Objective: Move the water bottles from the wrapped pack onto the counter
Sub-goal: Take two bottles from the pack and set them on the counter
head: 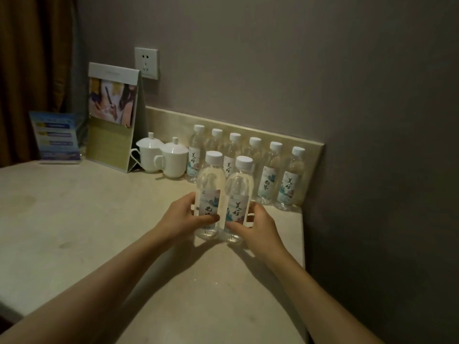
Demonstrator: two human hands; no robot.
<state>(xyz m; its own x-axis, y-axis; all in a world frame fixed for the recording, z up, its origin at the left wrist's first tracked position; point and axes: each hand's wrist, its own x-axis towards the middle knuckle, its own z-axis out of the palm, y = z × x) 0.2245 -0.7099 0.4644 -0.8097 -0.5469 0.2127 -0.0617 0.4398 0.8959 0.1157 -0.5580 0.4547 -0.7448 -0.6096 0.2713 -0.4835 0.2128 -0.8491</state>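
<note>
Two clear water bottles with white caps and pale printed labels stand side by side on the beige counter (99, 219). My left hand (185, 216) grips the left bottle (210, 184) around its lower half. My right hand (258, 227) grips the right bottle (239, 192) the same way. Both bottle bases appear to touch the counter. Behind them, a row of several matching bottles (269, 170) lines the low backsplash. No wrapped pack is visible.
Two white lidded cups (171, 157) stand left of the bottle row. A tall tent card (114, 115) and a blue leaflet stand (56, 137) sit further left. The counter ends at the wall on the right (304, 232). A wall socket (146, 63) is above.
</note>
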